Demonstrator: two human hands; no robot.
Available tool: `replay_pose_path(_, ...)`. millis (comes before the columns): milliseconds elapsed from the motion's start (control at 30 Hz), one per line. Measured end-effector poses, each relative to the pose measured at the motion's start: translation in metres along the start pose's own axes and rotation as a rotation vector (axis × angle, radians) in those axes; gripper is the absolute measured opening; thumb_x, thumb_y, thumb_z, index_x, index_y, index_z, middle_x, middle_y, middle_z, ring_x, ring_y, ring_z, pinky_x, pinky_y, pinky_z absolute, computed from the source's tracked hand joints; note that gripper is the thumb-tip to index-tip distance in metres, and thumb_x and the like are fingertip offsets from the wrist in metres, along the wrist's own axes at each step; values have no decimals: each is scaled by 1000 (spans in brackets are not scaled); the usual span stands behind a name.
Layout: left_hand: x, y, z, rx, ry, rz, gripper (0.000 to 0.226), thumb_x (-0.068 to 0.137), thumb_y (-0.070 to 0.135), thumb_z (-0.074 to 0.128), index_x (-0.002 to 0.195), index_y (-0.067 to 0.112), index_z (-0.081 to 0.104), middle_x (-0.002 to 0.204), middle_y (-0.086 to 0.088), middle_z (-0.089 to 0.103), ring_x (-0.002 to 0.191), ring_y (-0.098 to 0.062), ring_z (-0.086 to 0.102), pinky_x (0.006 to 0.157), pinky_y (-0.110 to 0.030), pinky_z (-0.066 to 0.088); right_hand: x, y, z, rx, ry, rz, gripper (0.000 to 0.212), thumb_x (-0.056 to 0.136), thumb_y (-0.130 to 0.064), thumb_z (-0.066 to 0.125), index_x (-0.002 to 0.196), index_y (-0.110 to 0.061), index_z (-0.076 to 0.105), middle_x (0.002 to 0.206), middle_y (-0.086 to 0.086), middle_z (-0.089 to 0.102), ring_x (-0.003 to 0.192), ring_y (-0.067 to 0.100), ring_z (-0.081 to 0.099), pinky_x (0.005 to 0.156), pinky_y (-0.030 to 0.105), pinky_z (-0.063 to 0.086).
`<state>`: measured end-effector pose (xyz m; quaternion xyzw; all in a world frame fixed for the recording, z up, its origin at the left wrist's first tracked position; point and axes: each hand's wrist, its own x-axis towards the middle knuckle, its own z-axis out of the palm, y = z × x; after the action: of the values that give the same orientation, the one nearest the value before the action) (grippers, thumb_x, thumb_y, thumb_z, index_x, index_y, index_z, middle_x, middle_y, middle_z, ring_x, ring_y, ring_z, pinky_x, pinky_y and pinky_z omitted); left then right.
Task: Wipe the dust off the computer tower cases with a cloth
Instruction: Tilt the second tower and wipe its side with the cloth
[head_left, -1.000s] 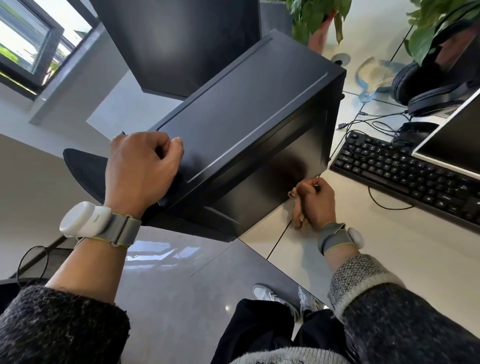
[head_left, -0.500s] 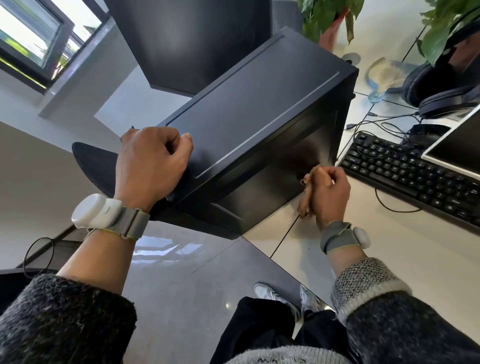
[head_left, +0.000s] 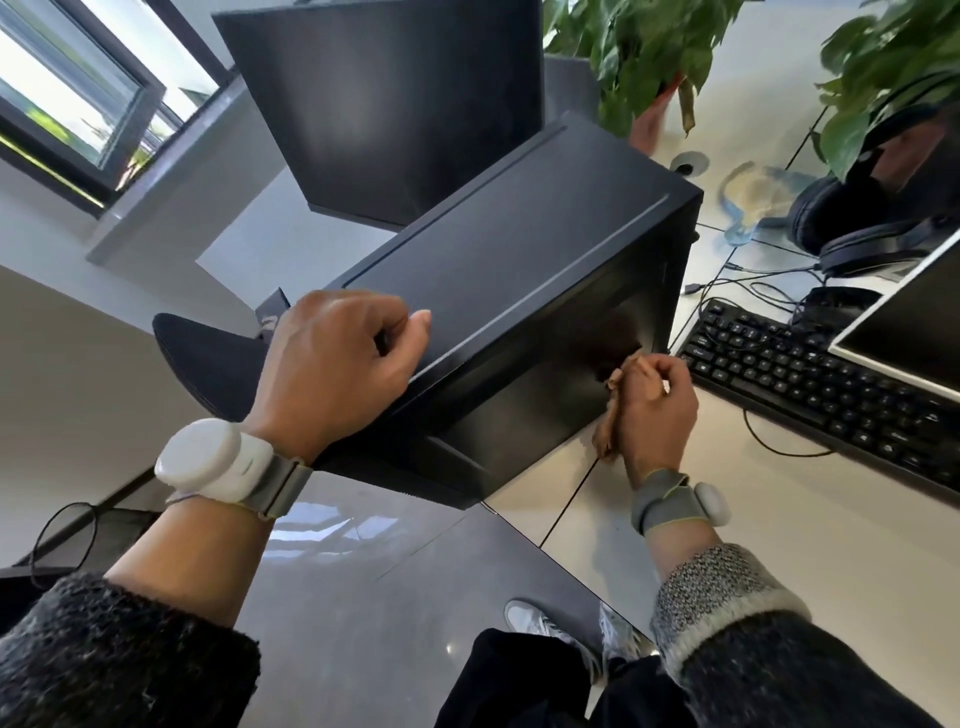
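Observation:
A black computer tower case (head_left: 519, 270) stands on the pale desk (head_left: 779, 519), with its near end jutting past the desk's edge. My left hand (head_left: 337, 374) rests on the near top corner of the case with fingers curled over its edge. My right hand (head_left: 654, 405) grips a bunched brown cloth (head_left: 608, 431) and holds it against the lower part of the case's glossy side panel, close to the desk top. Most of the cloth is hidden inside my fist.
A black keyboard (head_left: 831, 384) and a monitor (head_left: 904, 322) lie to the right, with cables and headphones (head_left: 872, 228) behind. A second dark monitor (head_left: 395, 104) stands beyond the case, potted plants (head_left: 639, 47) at the back. A black chair (head_left: 208, 358) is on the left.
My right hand with the cloth has slid along the lower side panel toward the case's far end and slightly upward. My left hand has stayed on the top corner.

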<state>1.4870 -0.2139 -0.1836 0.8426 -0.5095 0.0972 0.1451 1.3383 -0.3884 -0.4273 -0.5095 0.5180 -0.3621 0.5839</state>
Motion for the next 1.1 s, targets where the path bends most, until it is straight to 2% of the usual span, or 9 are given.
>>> replay_pose_path(100, 14, 28, 3, -143, -26, 122, 52, 103, 29, 62, 56, 21, 40, 53, 10, 35, 49, -14, 40, 57, -14, 31, 13, 21, 2, -110, -24, 95, 6, 98, -7, 60, 100, -8, 66, 85, -2, 67, 90, 11, 71, 76, 22, 43)
replay_pose_path(167, 24, 48, 8, -240, -67, 199, 51, 103, 26, 65, 58, 20, 40, 55, 9, 35, 51, -15, 39, 57, -16, 30, 18, 27, -4, -161, -67, 151, 8, 99, -11, 59, 98, -11, 67, 83, -3, 67, 92, 28, 69, 72, 21, 39)
replay_pose_path(233, 26, 69, 17, -295, -185, 380, 47, 104, 25, 64, 64, 23, 38, 59, 8, 36, 53, -15, 38, 57, -17, 30, 22, 21, -9, -116, -70, 123, 8, 100, -11, 60, 97, -9, 67, 77, -6, 67, 77, 20, 68, 63, 15, 41)
replay_pose_path(400, -1, 90, 66, -137, -706, 867, 38, 104, 35, 54, 71, 18, 60, 68, 3, 47, 63, -25, 53, 57, -30, 39, 28, 13, -7, -90, -7, 5, 5, 99, -13, 66, 96, -10, 68, 85, -7, 69, 74, -7, 60, 73, 14, 46)
replay_pose_path(567, 0, 95, 102, 208, -1058, 919, 35, 106, 39, 48, 104, 12, 71, 95, -8, 67, 81, -31, 63, 73, -37, 52, 38, 31, -9, -213, -104, 167, 11, 98, -18, 60, 97, -10, 67, 85, -1, 70, 75, 10, 61, 74, 26, 40)
replay_pose_path(800, 2, 102, 122, 253, -1246, 942, 31, 106, 38, 45, 93, 13, 56, 84, -4, 47, 81, -32, 56, 81, -43, 57, 40, 20, -11, -149, -44, 60, 9, 99, -14, 58, 97, -12, 66, 84, 1, 75, 71, 11, 66, 69, 21, 51)
replay_pose_path(900, 4, 105, 118, 251, -1290, 933, 30, 107, 38, 44, 99, 12, 57, 91, -7, 51, 83, -28, 52, 82, -42, 55, 41, 31, -10, -241, -118, 117, 10, 99, -12, 52, 97, -12, 62, 71, -4, 71, 59, 19, 65, 57, 23, 48)
replay_pose_path(967, 5, 106, 111, 227, -1283, 946, 34, 106, 40, 43, 102, 10, 59, 94, -7, 56, 85, -29, 58, 84, -44, 56, 44, 26, -12, -239, -116, 97, 11, 100, -5, 52, 95, -5, 62, 58, -11, 65, 46, 5, 58, 47, 15, 43)
replay_pose_path(1100, 15, 104, 98, 163, -1187, 985, 33, 106, 43, 42, 84, 17, 46, 79, 0, 44, 74, -24, 52, 70, -37, 51, 53, 16, -10, -161, 24, -21, 7, 99, -9, 63, 94, -10, 68, 71, -11, 67, 61, -6, 60, 64, 13, 48)
